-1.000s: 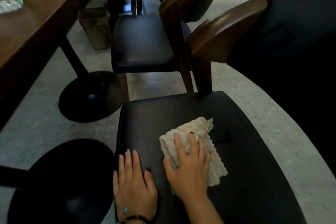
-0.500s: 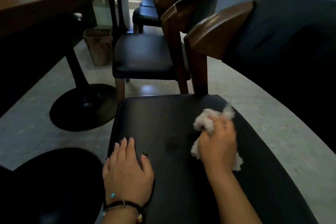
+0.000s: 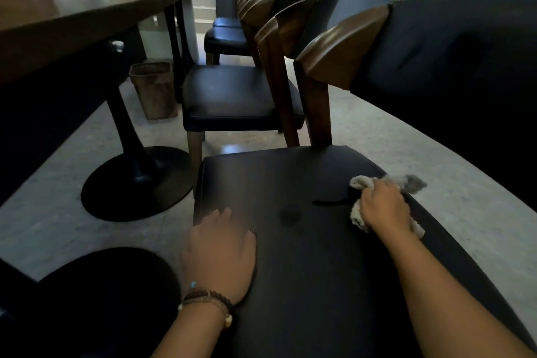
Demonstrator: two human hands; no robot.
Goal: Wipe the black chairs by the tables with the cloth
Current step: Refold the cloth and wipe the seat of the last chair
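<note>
Head view: right hand [image 3: 383,206] grips the bunched cloth [image 3: 359,216], fingers curled round it, pressing it on the near black chair [image 3: 305,256] seat close to its right edge. Left hand [image 3: 220,250] rests flat on the seat's left front part, fingers straight and relaxed, holding nothing. Beaded bracelet [image 3: 209,299] on the left wrist. Second black chair [image 3: 232,96] stands just beyond, beside the wooden bench [image 3: 72,23]. Brown bin [image 3: 154,90] stands on the floor under the bench.
</note>
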